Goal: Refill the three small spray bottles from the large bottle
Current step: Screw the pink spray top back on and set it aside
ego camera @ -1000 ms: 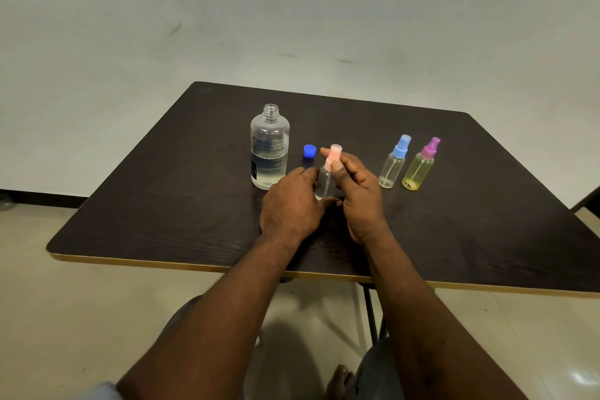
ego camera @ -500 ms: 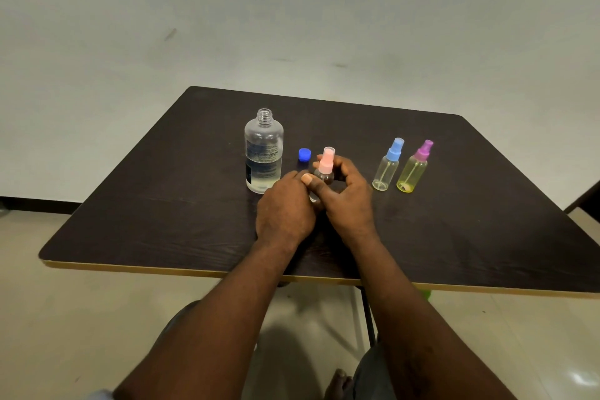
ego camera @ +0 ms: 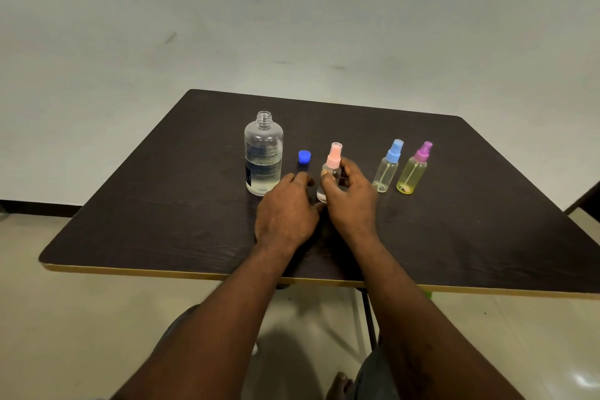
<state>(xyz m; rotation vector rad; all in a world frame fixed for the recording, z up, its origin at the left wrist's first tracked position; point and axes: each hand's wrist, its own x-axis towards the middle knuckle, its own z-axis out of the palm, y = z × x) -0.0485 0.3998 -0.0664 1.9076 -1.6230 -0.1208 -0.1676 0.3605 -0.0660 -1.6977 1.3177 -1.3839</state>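
A large clear bottle (ego camera: 263,156) stands uncapped on the dark table (ego camera: 162,204), partly filled with clear liquid. Its blue cap (ego camera: 304,157) lies just to the right. My right hand (ego camera: 350,201) grips a small clear spray bottle with a pink top (ego camera: 333,157), upright on the table. Beside that bottle, apart from it, my left hand (ego camera: 285,211) rests on the table with loosely curled fingers and holds nothing. Further right stand a small bottle with a blue top (ego camera: 388,167) and a yellowish one with a purple top (ego camera: 414,170).
The table's yellow front edge (ego camera: 194,273) runs across below my wrists. A pale wall rises behind the table. A dark object (ego camera: 584,198) juts in at the right edge. My knees and a bare foot show under the table.
My left hand has let go of the pink-topped bottle and moved a little left. My right hand has shifted from the spray top down onto the bottle's body.
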